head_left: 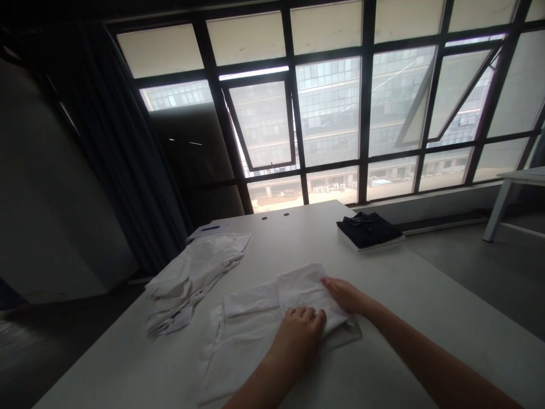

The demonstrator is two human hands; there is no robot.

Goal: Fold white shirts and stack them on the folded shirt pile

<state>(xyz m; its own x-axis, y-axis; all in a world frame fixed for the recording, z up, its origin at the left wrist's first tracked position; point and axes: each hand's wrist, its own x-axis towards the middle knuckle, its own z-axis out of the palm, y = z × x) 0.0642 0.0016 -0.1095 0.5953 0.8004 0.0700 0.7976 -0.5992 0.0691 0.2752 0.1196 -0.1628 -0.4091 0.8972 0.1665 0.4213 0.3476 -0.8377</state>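
Note:
A white garment [251, 324] lies partly folded on the white table [426, 301] in front of me. My left hand [298, 335] rests palm down on its folded part, fingers curled over the cloth. My right hand [347, 295] lies flat on the fold's right side, fingers stretched toward the cloth's upper edge. Both hands press on the fabric; neither lifts it.
Another white garment [196, 272] lies rumpled at the table's left. A folded dark garment [368, 229] sits on a white sheet at the far right. A paper with a blue pen [210, 228] lies at the far left corner. Large windows stand behind; another table [517, 182] is at right.

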